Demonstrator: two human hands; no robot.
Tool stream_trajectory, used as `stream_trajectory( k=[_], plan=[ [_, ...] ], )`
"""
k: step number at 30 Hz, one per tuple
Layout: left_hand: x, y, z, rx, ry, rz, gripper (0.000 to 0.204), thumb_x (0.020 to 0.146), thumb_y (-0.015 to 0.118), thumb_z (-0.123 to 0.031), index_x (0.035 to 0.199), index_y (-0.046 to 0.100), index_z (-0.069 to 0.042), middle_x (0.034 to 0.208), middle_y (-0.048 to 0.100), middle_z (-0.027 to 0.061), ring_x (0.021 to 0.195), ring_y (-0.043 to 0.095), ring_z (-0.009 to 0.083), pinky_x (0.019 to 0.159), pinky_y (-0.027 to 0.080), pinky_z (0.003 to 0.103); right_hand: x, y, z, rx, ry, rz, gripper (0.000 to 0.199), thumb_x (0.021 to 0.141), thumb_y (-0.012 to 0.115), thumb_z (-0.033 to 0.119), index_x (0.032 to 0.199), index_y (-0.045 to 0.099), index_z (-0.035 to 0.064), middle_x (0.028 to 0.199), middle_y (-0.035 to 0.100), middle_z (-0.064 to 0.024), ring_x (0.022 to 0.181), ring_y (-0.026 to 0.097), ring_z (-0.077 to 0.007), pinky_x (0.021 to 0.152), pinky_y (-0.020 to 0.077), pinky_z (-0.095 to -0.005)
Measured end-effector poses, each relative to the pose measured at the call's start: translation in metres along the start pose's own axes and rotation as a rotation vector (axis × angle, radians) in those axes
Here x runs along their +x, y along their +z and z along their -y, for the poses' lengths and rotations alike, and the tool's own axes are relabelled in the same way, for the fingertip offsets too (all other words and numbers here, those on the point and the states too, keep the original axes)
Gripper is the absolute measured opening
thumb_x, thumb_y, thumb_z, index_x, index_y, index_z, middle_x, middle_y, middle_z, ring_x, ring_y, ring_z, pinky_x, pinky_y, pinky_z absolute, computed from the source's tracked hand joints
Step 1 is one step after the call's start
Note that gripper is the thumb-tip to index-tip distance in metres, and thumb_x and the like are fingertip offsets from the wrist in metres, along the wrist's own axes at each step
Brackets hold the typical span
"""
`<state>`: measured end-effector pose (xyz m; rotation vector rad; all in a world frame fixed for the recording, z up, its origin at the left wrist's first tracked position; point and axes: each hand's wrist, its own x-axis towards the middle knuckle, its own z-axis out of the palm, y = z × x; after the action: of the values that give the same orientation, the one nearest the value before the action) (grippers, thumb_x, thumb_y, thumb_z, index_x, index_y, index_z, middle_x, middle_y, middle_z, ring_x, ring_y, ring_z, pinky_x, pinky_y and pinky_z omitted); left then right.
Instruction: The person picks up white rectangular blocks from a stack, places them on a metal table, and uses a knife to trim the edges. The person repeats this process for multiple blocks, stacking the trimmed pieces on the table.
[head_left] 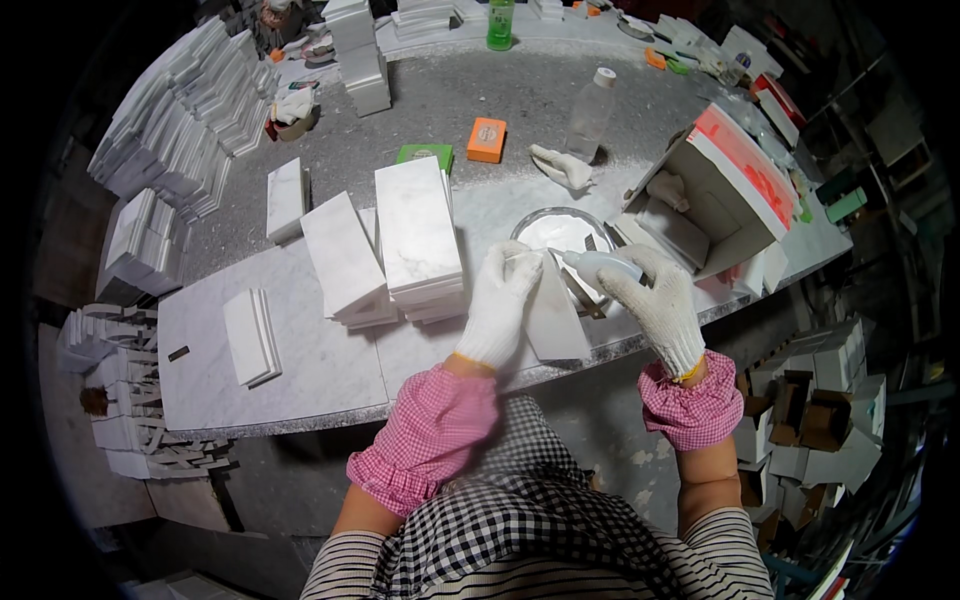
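My left hand (500,300), in a white knit glove, is closed on the far end of a white marble tile (558,318), which slants toward me. In my right hand (656,300), also gloved, is a pale squeeze bottle (606,264). Its narrow nozzle points left, close to the tile's far end; whether it touches I cannot tell. Behind both hands lies a round dish (535,224) with white material in it, partly hidden by the bottle. Just left of my left hand stands a stack of white tiles (418,225).
Several tiles (252,335) lie at the left, near the table's front edge (300,424). An open carton (690,190) stands on the right. A clear bottle (591,115), a crumpled glove (562,168), an orange box (487,140) and a green box (425,154) sit farther back. Tall tile stacks (185,115) rise at the far left.
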<state>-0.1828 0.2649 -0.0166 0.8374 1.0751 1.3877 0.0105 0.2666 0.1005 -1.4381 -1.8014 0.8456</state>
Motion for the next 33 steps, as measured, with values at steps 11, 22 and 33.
stream_trajectory(
  k=[11, 22, 33],
  plan=[
    [-0.004, 0.002, -0.006, 0.01, 0.012, 0.005, 0.031, 0.103, 0.065, -0.025, 0.121, 0.057, -0.002, 0.11, 0.066, 0.0086, 0.102, 0.058, 0.0133, 0.093, 0.048, 0.03, 0.001, 0.002, -0.002, 0.03, 0.004, -0.01, 0.035, 0.089, 0.074, 0.028, 0.105, 0.077, -0.0023, 0.082, 0.072, -0.0107, 0.069, 0.067, -0.0144, 0.064, 0.0539, -0.0306],
    [-0.001, 0.0, 0.0, -0.019, 0.002, 0.025, 0.03, 0.103, 0.064, -0.025, 0.121, 0.057, -0.002, 0.108, 0.066, 0.008, 0.101, 0.058, 0.013, 0.092, 0.048, 0.029, 0.0, 0.001, 0.0, -0.01, -0.012, -0.015, 0.034, 0.089, 0.074, 0.028, 0.105, 0.077, -0.002, 0.082, 0.072, -0.0107, 0.069, 0.065, -0.0149, 0.064, 0.053, -0.0312],
    [-0.003, 0.001, -0.005, 0.061, -0.001, -0.004, 0.036, 0.102, 0.065, -0.026, 0.127, 0.056, -0.001, 0.112, 0.065, 0.0096, 0.103, 0.059, 0.0142, 0.093, 0.049, 0.03, 0.0, 0.001, -0.004, 0.019, 0.011, -0.004, 0.037, 0.089, 0.073, 0.029, 0.106, 0.076, -0.0039, 0.083, 0.072, -0.011, 0.07, 0.066, -0.0142, 0.064, 0.0532, -0.0304]
  ],
)
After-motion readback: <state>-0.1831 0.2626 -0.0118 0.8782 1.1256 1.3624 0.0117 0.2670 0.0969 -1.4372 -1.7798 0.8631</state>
